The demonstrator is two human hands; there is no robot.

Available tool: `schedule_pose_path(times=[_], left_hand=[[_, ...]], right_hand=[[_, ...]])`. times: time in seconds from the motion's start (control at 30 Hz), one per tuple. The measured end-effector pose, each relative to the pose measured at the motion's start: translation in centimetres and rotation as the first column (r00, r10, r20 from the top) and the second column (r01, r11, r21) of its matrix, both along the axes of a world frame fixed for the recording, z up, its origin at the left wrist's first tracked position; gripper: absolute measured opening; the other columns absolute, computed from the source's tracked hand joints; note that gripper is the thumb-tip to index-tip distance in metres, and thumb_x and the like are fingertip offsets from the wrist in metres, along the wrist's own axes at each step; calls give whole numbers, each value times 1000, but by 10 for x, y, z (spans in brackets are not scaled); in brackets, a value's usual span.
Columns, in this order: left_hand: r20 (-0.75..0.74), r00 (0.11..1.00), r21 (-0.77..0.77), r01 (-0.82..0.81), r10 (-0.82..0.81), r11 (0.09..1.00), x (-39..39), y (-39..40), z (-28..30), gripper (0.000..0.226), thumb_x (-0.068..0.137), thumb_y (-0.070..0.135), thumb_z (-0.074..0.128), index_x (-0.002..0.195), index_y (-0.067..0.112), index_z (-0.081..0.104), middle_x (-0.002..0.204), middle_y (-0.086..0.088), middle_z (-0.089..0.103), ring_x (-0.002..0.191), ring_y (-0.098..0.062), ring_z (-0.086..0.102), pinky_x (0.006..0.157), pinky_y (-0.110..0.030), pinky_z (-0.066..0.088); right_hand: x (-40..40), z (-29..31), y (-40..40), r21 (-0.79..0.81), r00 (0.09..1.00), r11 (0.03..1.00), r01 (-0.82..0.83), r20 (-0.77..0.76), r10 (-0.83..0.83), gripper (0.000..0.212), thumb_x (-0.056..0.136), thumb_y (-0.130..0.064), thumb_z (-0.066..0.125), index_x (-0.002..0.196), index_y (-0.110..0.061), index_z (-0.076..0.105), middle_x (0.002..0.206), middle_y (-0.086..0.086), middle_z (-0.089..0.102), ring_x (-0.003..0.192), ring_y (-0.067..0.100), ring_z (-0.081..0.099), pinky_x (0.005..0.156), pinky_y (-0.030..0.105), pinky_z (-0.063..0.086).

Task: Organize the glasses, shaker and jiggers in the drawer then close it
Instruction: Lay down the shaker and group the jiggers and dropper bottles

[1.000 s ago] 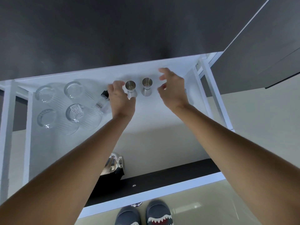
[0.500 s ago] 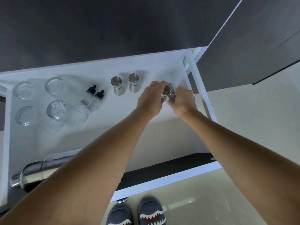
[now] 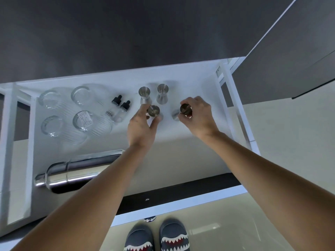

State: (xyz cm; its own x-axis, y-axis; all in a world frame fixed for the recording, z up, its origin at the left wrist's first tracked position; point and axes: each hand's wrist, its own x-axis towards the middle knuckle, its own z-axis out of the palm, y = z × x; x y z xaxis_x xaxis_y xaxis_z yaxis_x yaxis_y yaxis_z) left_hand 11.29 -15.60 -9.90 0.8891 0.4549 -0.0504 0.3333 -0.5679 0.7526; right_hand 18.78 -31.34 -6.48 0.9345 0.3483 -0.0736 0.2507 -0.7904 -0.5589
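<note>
The white drawer (image 3: pixel 233 105) stands pulled out below me. Several ribbed clear glasses (image 3: pixel 85 120) sit in its left part. A steel shaker (image 3: pixel 76 173) lies on its side near the front left. Two steel jiggers (image 3: pixel 145 96) stand upright at the back middle. My left hand (image 3: pixel 141 127) grips a third jiggers piece, a steel jigger (image 3: pixel 153 111), just in front of them. My right hand (image 3: pixel 197 115) holds another steel jigger (image 3: pixel 185 109) to the right, tilted, a little apart from the first.
Two small dropper bottles (image 3: pixel 119 107) with black caps lie between the glasses and the jiggers. A dark countertop fills the top of the view and a dark cabinet door (image 3: pixel 290 51) hangs at the right. My feet in shark-print slippers (image 3: pixel 157 238) stand before the drawer front.
My hands, close together at the drawer's right half a second ago, have drawn apart, each with a jigger. My left hand carried its jigger leftward toward the two standing ones.
</note>
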Motion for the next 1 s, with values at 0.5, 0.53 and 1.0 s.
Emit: schedule_pose_path(times=[0.5, 0.53, 1.0], left_hand=[[-149, 989, -126, -18, -1, 992, 2, 17, 4, 31, 84, 19, 65, 112, 20, 53, 114, 5, 64, 100, -23, 61, 79, -39, 53], [-158, 987, -115, -6, -12, 993, 0, 18, 6, 35, 82, 11, 63, 114, 17, 51, 118, 3, 61, 103, -23, 60, 80, -38, 53], [-411, 911, 216, 141, -41, 966, 11, 69, 18, 33, 91, 1, 53, 124, 4, 50, 129, -21, 44, 118, -36, 44, 95, -40, 42]], right_hand=[[-6, -14, 48, 148, 976, 974, 170, -161, -146, 18, 79, -13, 71, 93, -8, 61, 97, 8, 63, 74, 22, 67, 67, 12, 47], [-7, -13, 46, 135, 973, 973, 187, -160, -165, 19, 79, -10, 70, 95, -8, 61, 97, 8, 64, 76, 22, 66, 68, 15, 48], [-61, -16, 91, 103, 781, 957, 270, -605, -156, 16, 80, -6, 57, 78, 1, 71, 79, 14, 74, 86, 31, 70, 80, 46, 59]])
